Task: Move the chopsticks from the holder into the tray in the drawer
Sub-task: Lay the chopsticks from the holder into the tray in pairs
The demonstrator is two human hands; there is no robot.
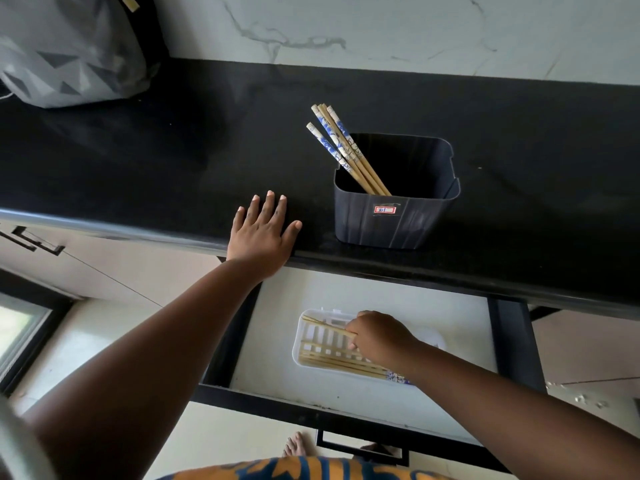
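Note:
A dark square holder [394,216] stands on the black counter, with several blue-and-white patterned chopsticks [341,147] leaning out of its back left corner. In the open drawer [381,403] below lies a white slotted tray [315,337] with several chopsticks [339,363] laid along its near side. My right hand [379,336] is down in the tray, shut on a pair of chopsticks [325,325] that slants toward the tray's far left corner. My left hand [263,230] rests flat on the counter edge, fingers spread, left of the holder.
A grey patterned bag [69,53] sits at the counter's [173,150] back left. A marble wall [381,29] runs behind. The drawer front carries a black handle [360,448]. Bare toes [296,445] show on the floor under the drawer.

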